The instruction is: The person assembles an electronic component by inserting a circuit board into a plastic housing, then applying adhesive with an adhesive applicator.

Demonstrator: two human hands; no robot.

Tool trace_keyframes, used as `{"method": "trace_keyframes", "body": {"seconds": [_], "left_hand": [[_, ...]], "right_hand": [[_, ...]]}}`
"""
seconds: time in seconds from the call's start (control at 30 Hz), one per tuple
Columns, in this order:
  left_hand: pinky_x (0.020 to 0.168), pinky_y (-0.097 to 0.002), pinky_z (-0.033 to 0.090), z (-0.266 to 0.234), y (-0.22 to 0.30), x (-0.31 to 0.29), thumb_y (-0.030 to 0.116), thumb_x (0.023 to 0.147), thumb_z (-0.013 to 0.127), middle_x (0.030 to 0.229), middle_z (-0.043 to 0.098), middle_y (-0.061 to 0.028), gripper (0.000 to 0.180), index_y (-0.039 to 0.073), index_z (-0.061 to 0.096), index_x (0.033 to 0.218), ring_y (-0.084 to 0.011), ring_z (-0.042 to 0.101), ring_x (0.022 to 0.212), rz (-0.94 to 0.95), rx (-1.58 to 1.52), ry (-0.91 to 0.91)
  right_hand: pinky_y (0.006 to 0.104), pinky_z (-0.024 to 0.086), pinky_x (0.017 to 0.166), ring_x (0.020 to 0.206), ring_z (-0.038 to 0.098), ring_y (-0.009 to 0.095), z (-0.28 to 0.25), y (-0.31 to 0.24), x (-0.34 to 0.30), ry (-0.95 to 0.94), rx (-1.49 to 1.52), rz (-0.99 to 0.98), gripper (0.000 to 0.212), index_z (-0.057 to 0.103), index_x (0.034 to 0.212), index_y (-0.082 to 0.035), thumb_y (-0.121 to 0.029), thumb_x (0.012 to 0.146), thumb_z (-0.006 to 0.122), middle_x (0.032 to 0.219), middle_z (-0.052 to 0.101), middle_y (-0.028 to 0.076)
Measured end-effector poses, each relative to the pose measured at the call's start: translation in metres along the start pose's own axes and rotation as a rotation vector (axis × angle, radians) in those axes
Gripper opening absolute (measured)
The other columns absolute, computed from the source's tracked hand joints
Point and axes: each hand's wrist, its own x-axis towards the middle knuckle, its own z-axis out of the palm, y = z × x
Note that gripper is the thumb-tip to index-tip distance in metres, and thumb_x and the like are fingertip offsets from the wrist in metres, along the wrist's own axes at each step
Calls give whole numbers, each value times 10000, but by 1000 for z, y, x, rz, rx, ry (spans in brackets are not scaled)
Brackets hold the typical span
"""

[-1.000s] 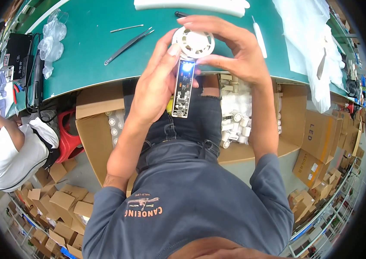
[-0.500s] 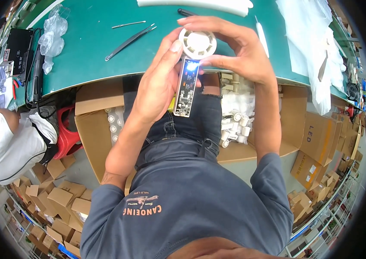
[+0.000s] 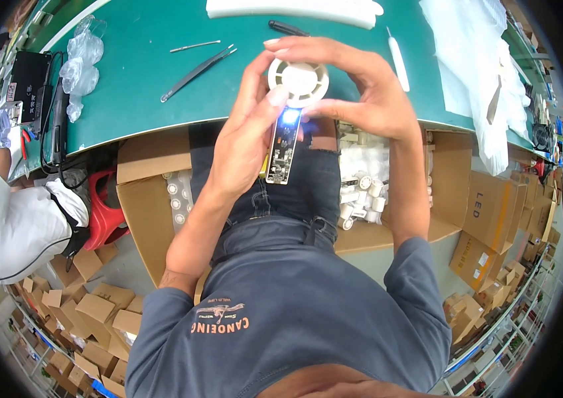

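You are holding a small white round fan head (image 3: 299,81) with a narrow circuit board (image 3: 282,149) hanging below it, lifted over the green bench (image 3: 142,73) edge. Your left hand (image 3: 245,142) is closing around the board's side; your right hand (image 3: 367,93) is pinching the round rim. It is looking light but fragile, so you are best gripping plastic edges, not components.
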Motion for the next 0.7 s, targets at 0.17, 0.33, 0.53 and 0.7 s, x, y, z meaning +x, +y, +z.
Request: {"method": "trace_keyframes", "body": {"seconds": [0.17,0.33,0.53,0.7], "left_hand": [[762,-311,528,-1,-2,1,260,1053,443,1297,544,-113,579,43,246,1553,-159,597,989,75,65,-9],[746,-306,525,6,1,2,282,1035,471,1296,547,-117,618,34,249,1555,-169,610,964,133,69,-7],[724,-295,526,5,0,5,286,1034,481,1249,560,-108,615,22,266,1546,-164,609,928,117,18,3],[722,-286,528,-4,-13,7,296,1033,508,1217,566,-99,626,16,273,1542,-158,604,913,230,167,11]], "right_hand": [[411,379,1145,1323,543,286,10,-9,-7,144,80,-11,580,568,1372,6,-87,825,736,1386,602,165],[375,450,1062,1257,587,255,32,-3,-15,395,176,29,418,617,1318,0,-108,916,658,1359,619,163],[310,499,952,1143,610,202,55,-6,-12,609,383,137,315,636,1257,38,-129,991,615,1260,632,160],[301,506,912,1087,608,166,58,-5,-17,645,228,200,316,631,1241,60,-142,999,624,1163,634,131]]}}
